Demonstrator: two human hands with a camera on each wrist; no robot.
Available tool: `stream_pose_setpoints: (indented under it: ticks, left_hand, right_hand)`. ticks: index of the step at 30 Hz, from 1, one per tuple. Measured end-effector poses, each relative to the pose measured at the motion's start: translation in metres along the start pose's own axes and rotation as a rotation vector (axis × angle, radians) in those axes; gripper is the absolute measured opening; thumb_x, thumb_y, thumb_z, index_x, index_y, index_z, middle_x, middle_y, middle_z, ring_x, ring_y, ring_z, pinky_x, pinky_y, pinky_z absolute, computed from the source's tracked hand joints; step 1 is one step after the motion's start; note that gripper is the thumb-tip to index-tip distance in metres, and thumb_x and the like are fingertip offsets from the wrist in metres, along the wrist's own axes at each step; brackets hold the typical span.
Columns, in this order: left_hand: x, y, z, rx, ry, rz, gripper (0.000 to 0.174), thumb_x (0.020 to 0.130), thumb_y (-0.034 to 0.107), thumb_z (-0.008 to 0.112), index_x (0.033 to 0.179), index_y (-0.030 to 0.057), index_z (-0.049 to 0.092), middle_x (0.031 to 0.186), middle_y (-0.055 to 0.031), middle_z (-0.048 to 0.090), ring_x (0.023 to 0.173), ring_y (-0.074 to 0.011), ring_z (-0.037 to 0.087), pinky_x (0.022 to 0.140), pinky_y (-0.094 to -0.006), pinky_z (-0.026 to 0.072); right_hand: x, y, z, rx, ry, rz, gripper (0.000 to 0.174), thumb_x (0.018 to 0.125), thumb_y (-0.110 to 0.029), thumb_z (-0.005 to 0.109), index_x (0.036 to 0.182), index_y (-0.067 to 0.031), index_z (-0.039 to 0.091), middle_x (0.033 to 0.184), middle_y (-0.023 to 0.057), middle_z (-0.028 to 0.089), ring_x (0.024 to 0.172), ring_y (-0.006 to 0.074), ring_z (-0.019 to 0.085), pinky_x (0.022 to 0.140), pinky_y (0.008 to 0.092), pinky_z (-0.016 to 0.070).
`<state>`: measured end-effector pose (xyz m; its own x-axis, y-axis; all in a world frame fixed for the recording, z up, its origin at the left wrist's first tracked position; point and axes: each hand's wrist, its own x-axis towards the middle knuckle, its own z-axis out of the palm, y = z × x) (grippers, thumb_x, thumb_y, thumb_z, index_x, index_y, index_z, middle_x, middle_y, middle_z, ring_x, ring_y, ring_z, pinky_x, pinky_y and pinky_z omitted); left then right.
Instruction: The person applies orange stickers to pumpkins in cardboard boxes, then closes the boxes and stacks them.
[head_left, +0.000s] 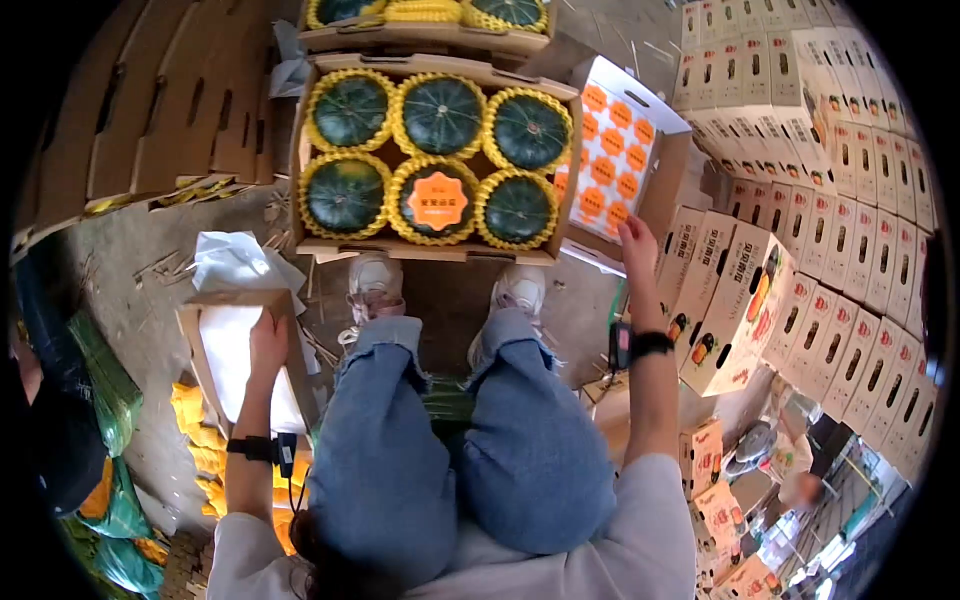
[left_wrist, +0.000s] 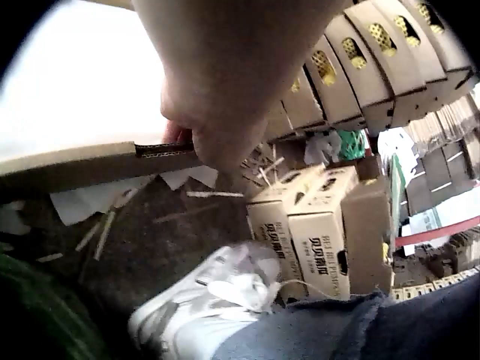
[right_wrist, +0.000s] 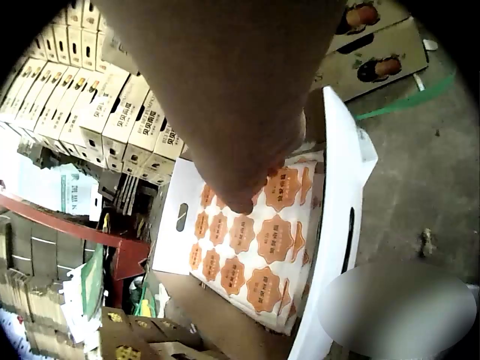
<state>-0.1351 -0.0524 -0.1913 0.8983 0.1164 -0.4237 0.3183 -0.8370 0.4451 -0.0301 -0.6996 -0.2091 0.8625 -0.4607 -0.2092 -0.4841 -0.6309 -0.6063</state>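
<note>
My left hand (head_left: 268,345) grips the side of a cardboard box (head_left: 188,325) lined with white paper; in the left wrist view, that hand (left_wrist: 225,112) bends over the box edge (left_wrist: 67,161) at a cutout. My right hand (head_left: 638,248) touches the near right corner of a sheet of orange stickers (head_left: 605,165) inside a white box lid. Fingertips of the right hand (right_wrist: 251,180) rest on the sheet (right_wrist: 244,232) in the right wrist view. Ahead, a carton (head_left: 430,250) holds several dark green squashes (head_left: 438,115) in yellow foam nets; the front middle one bears an orange sticker (head_left: 437,201).
Stacked printed cartons (head_left: 850,250) fill the right side, with one larger carton (head_left: 735,305) nearer my right arm. Brown boxes (head_left: 150,100) stand in a row at the far left. Yellow foam nets (head_left: 205,445) lie beside the paper-lined box. My shoes (head_left: 375,285) are just before the squash carton.
</note>
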Motion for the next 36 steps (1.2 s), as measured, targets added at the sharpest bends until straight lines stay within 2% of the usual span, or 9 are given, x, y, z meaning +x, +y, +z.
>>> stream_pose_setpoints:
  ticks: [5, 9, 15, 19, 25, 26, 27, 31, 36]
  left_hand:
    - [0.053, 0.038, -0.010, 0.035, -0.039, 0.101, 0.027, 0.085, 0.017, 0.051, 0.103, -0.0028, 0.049, 0.085, -0.0283, 0.058, 0.080, -0.0454, 0.056, 0.066, -0.0496, 0.0443]
    - [0.061, 0.074, -0.044, 0.088, -0.276, -0.012, 0.033, 0.085, 0.021, 0.053, 0.109, -0.0009, 0.050, 0.091, -0.0241, 0.060, 0.085, -0.0404, 0.059, 0.072, -0.0441, 0.0471]
    - [0.030, 0.080, -0.062, 0.335, -0.071, 0.104, 0.043, 0.085, 0.024, 0.055, 0.124, 0.0094, 0.049, 0.115, -0.0151, 0.057, 0.102, -0.0313, 0.056, 0.085, -0.0369, 0.0462]
    - [0.013, 0.118, -0.083, 0.298, 0.023, 0.178, 0.036, 0.084, 0.018, 0.056, 0.118, 0.0081, 0.054, 0.109, -0.0123, 0.059, 0.094, -0.0292, 0.059, 0.081, -0.0364, 0.0477]
    - [0.010, 0.196, -0.113, -0.264, -0.123, 0.347, 0.027, 0.085, 0.005, 0.055, 0.111, -0.0009, 0.057, 0.100, -0.0116, 0.063, 0.087, -0.0199, 0.062, 0.078, -0.0309, 0.0490]
    - [0.012, 0.211, -0.112, -0.622, -0.273, 0.317, 0.030, 0.090, 0.013, 0.052, 0.116, -0.0026, 0.053, 0.106, -0.0131, 0.061, 0.096, -0.0189, 0.060, 0.083, -0.0309, 0.0476]
    - [0.014, 0.233, -0.113, -0.830, -0.433, 0.278, 0.046, 0.092, 0.030, 0.050, 0.126, -0.0012, 0.045, 0.113, -0.0150, 0.058, 0.105, -0.0221, 0.057, 0.091, -0.0335, 0.0438]
    - [0.037, 0.309, -0.069, -1.199, -0.872, 0.363, 0.089, 0.080, 0.058, 0.055, 0.140, 0.0011, 0.022, 0.136, -0.0180, 0.038, 0.128, -0.0262, 0.035, 0.106, -0.0390, 0.0271]
    - [0.055, 0.341, -0.058, -1.316, -0.937, 0.162, 0.050, 0.084, 0.020, 0.064, 0.127, 0.0012, 0.045, 0.118, -0.0102, 0.056, 0.107, -0.0159, 0.054, 0.092, -0.0318, 0.0439]
  right_hand:
    - [0.058, 0.017, 0.029, -0.176, -0.002, 0.210, 0.067, 0.072, -0.049, 0.067, 0.108, 0.0057, 0.054, 0.104, 0.0227, 0.060, 0.099, 0.0324, 0.058, 0.086, 0.0388, 0.0452]
    - [0.061, 0.013, 0.042, -0.463, 0.196, 0.105, 0.057, 0.073, -0.042, 0.068, 0.101, 0.0054, 0.053, 0.096, 0.0247, 0.061, 0.095, 0.0383, 0.058, 0.082, 0.0421, 0.0466]
    - [0.045, -0.023, 0.004, -0.367, 0.223, 0.161, 0.034, 0.078, -0.031, 0.064, 0.089, -0.0010, 0.052, 0.087, 0.0228, 0.063, 0.079, 0.0363, 0.062, 0.074, 0.0432, 0.0493]
    - [0.026, -0.052, -0.017, -0.155, 0.149, 0.124, 0.022, 0.083, -0.023, 0.060, 0.089, -0.0020, 0.056, 0.082, 0.0184, 0.063, 0.074, 0.0292, 0.063, 0.069, 0.0374, 0.0502]
    - [-0.010, -0.062, -0.077, 0.631, 0.119, 0.027, 0.029, 0.089, -0.023, 0.052, 0.108, -0.0006, 0.054, 0.094, 0.0086, 0.061, 0.083, 0.0206, 0.061, 0.071, 0.0331, 0.0504]
    - [-0.035, -0.081, -0.092, 1.004, 0.108, 0.017, 0.036, 0.091, -0.027, 0.049, 0.117, -0.0012, 0.049, 0.107, 0.0084, 0.059, 0.088, 0.0210, 0.060, 0.074, 0.0359, 0.0503]
    - [-0.067, -0.086, -0.105, 0.869, 0.153, -0.112, 0.040, 0.092, -0.027, 0.047, 0.123, -0.0025, 0.043, 0.114, 0.0096, 0.055, 0.095, 0.0219, 0.058, 0.078, 0.0371, 0.0502]
    - [-0.147, -0.164, -0.120, 1.214, -0.181, -0.247, 0.051, 0.090, -0.031, 0.051, 0.131, -0.0046, 0.037, 0.122, 0.0106, 0.051, 0.105, 0.0249, 0.054, 0.086, 0.0410, 0.0483]
    - [-0.144, -0.108, -0.093, 0.359, -0.740, -0.225, 0.046, 0.081, -0.015, 0.067, 0.119, 0.0063, 0.051, 0.109, 0.0102, 0.060, 0.101, 0.0194, 0.055, 0.087, 0.0347, 0.0431]
